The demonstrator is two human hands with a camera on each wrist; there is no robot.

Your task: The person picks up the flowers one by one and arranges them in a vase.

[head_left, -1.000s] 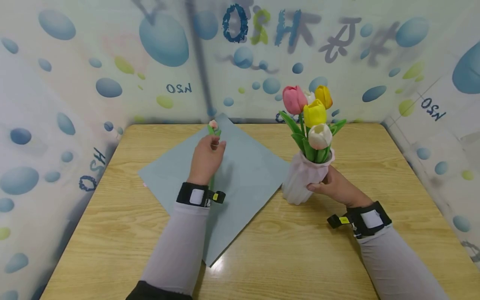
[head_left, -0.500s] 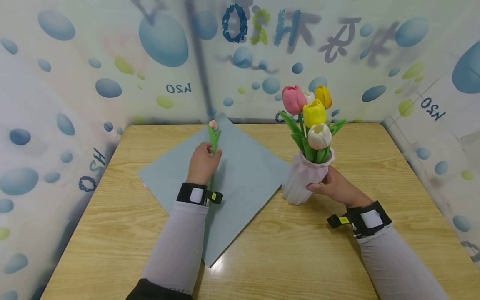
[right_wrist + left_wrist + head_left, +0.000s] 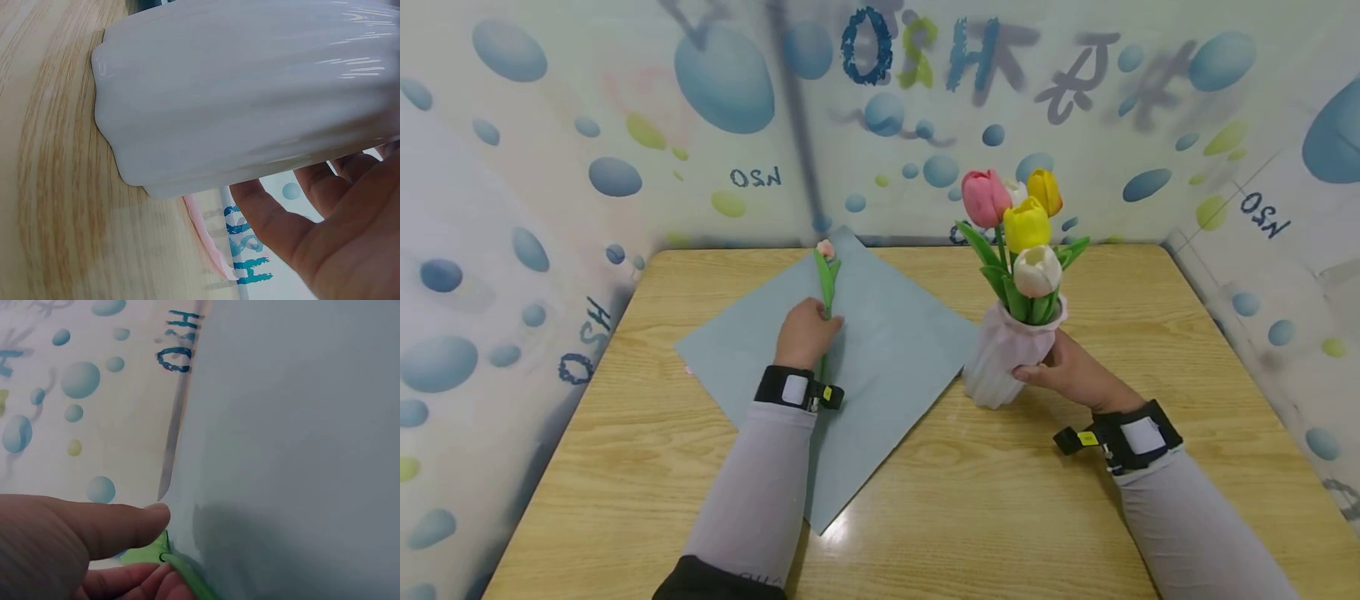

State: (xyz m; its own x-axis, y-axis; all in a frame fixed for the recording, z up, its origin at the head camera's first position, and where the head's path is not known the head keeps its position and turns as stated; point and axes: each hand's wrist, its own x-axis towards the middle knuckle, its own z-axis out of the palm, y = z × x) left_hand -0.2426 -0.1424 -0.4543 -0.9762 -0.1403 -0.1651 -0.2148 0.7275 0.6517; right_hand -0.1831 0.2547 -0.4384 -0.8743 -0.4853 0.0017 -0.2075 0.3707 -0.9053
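A single pale pink tulip [image 3: 827,267] with green leaves lies along a square grey-blue sheet [image 3: 895,350] at the left. My left hand [image 3: 806,333] is at its stem. In the left wrist view, the thumb [image 3: 131,526] stands apart from loosely bent fingers, which lie against the green stem [image 3: 190,578]. On the right, my right hand [image 3: 1063,375] holds the side of a fluted white vase [image 3: 1000,367], thumb in front, other fingers mostly hidden behind. Pink, yellow and white tulips [image 3: 1028,225] stand in the vase, which tilts slightly.
A light wooden table [image 3: 925,533] carries everything. Printed cloth walls [image 3: 625,100] with blue bubbles rise behind and at the sides. A pink strip [image 3: 209,240] shows beyond the vase in the right wrist view. The vase stands at the sheet's right corner.
My left hand has slid down the tulip toward me, uncovering its leaves and upper stem. The tulip stays in place on the sheet. My right hand and the vase look unmoved.
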